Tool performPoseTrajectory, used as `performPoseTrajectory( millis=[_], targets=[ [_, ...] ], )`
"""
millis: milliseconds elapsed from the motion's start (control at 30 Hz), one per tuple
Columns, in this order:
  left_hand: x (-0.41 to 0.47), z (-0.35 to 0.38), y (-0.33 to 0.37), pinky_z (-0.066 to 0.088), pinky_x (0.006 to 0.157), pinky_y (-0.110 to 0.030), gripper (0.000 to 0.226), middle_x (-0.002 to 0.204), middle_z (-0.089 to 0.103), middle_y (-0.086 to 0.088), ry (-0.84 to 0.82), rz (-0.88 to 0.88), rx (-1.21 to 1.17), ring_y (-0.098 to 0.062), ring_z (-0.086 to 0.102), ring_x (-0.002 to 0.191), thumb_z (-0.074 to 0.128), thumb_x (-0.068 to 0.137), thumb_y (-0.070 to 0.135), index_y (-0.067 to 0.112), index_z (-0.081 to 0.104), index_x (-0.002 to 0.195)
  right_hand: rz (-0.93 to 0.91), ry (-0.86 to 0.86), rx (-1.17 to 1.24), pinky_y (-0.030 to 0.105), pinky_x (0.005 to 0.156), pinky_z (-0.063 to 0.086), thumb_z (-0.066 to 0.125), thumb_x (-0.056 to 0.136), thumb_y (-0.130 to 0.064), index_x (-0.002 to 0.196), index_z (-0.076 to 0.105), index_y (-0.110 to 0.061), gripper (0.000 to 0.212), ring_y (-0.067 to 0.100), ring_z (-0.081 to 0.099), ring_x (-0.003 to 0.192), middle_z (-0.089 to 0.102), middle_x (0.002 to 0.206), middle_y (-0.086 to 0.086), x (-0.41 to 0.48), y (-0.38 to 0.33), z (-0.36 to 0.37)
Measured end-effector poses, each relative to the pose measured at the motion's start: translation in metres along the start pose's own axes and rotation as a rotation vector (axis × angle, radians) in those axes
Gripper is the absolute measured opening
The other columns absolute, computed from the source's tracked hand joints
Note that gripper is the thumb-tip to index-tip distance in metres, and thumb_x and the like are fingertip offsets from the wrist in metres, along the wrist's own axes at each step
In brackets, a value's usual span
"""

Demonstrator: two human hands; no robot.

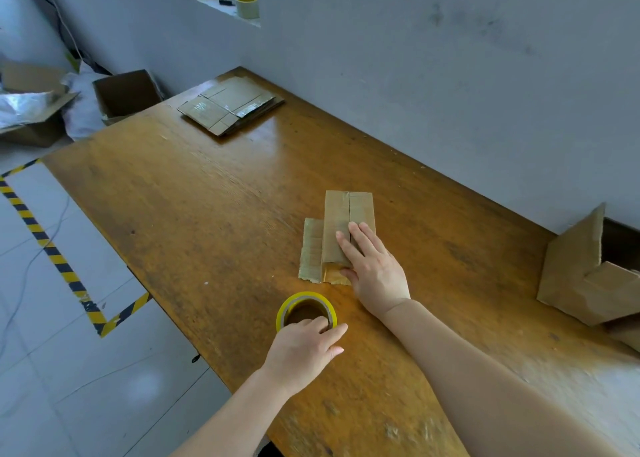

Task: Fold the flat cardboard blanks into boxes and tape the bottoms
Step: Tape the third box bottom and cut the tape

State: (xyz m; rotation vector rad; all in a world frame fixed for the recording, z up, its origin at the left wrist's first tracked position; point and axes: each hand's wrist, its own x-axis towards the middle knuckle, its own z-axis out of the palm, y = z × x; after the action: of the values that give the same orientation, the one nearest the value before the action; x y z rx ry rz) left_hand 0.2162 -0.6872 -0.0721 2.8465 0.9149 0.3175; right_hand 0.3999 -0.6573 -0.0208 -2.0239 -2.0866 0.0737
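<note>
A small folded cardboard box [341,221] stands bottom-up in the middle of the wooden table [194,207], its two bottom flaps closed with a seam down the middle. My right hand [372,266] presses flat on those flaps with straight fingers. One loose flap [311,248] lies spread on the table to the left of the box. Closer to me, a yellow tape roll [306,309] lies flat on the table. My left hand [306,347] grips its near rim, fingers curled into the core.
A stack of flat cardboard blanks [230,108] lies at the table's far end. An open carton [588,273] sits at the right by the wall, another open carton [126,94] on the floor beyond the table. Tape rolls [246,5] stand on the ledge.
</note>
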Motion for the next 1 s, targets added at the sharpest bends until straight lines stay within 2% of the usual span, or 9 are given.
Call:
performPoseTrajectory(
  millis=[233,400,500,567,633,733,800,900,1000],
  targets=[
    [-0.005,0.001,-0.01,0.049,0.044,-0.019,0.068,0.077,0.064,0.01,-0.078,0.023,-0.013,-0.006,0.057,0.057,0.065,0.082,0.054,0.026,0.04,0.139,0.044,-0.082,0.059,0.035,0.121,0.017,0.056,0.096,-0.028,0.155,0.013,-0.019,0.073,0.019,0.002,0.15,0.011,0.162,0.001,0.002,-0.001,-0.006],
    [0.001,-0.007,-0.009,0.054,0.07,-0.022,0.087,0.093,0.066,0.008,-0.078,-0.034,-0.091,-0.008,0.062,0.077,0.053,0.085,0.064,0.024,0.012,0.151,0.057,-0.089,0.069,0.036,0.121,0.019,0.059,0.095,-0.026,0.154,0.018,-0.017,0.072,0.017,0.002,0.15,0.012,0.162,0.0,0.004,0.0,-0.007],
    [0.012,-0.018,-0.011,0.051,0.072,-0.019,0.078,0.096,0.064,0.008,0.04,-0.179,-0.171,-0.007,0.061,0.084,0.043,0.086,0.066,0.019,0.031,0.147,0.046,-0.104,0.077,0.038,0.12,0.023,0.06,0.094,-0.025,0.153,0.021,-0.017,0.072,0.018,0.003,0.15,0.012,0.162,0.001,0.005,0.0,-0.009],
    [0.024,-0.023,-0.018,0.053,0.076,-0.021,0.057,0.11,0.059,0.003,0.157,-0.273,-0.214,-0.01,0.059,0.096,0.05,0.087,0.047,0.02,0.044,0.138,0.041,-0.067,0.092,0.043,0.115,0.033,0.067,0.09,-0.022,0.15,0.032,-0.016,0.069,0.023,0.009,0.15,0.016,0.161,0.006,0.003,0.001,-0.009],
    [0.041,-0.028,-0.025,0.053,0.083,-0.027,0.044,0.121,0.05,-0.001,0.23,-0.292,-0.198,-0.015,0.053,0.108,0.059,0.084,0.028,0.022,0.048,0.126,0.109,-0.036,0.109,0.044,0.108,0.04,0.07,0.087,-0.023,0.147,0.039,-0.021,0.067,0.03,0.008,0.149,0.01,0.161,0.012,0.001,0.003,-0.008],
    [0.065,-0.034,-0.028,0.053,0.09,-0.029,0.049,0.135,0.037,-0.006,0.235,-0.304,-0.23,-0.022,0.048,0.122,0.07,0.081,0.022,0.018,0.042,0.12,0.214,-0.108,0.144,0.042,0.106,0.041,0.064,0.091,-0.03,0.149,0.029,-0.034,0.068,0.032,0.016,0.147,-0.004,0.161,0.012,0.001,0.007,-0.01],
    [0.079,-0.037,-0.027,0.054,0.091,-0.032,0.067,0.146,0.026,-0.011,0.205,-0.369,-0.308,-0.027,0.047,0.126,0.074,0.081,0.029,0.017,0.029,0.129,0.206,-0.141,0.167,0.041,0.107,0.041,0.062,0.093,-0.03,0.15,0.026,-0.035,0.068,0.031,0.025,0.143,-0.002,0.162,0.011,0.002,0.011,-0.011],
    [0.097,-0.035,-0.031,0.047,0.1,-0.041,0.093,0.16,0.007,-0.013,-0.026,-0.432,-0.343,-0.03,0.04,0.135,0.063,0.087,0.043,0.028,-0.002,0.151,0.197,-0.122,0.219,0.041,0.108,0.04,0.064,0.091,-0.028,0.151,0.025,-0.027,0.072,0.031,0.029,0.142,0.003,0.162,0.011,0.003,0.014,-0.01],
    [0.101,-0.031,-0.038,0.045,0.103,-0.044,0.089,0.16,0.016,-0.012,-0.099,-0.374,-0.267,-0.03,0.045,0.132,0.053,0.091,0.047,0.03,-0.009,0.152,0.188,-0.127,0.248,0.038,0.106,0.043,0.066,0.09,-0.028,0.153,0.016,-0.022,0.08,0.028,0.036,0.139,0.001,0.163,0.007,0.002,0.018,-0.007]
  ],
)
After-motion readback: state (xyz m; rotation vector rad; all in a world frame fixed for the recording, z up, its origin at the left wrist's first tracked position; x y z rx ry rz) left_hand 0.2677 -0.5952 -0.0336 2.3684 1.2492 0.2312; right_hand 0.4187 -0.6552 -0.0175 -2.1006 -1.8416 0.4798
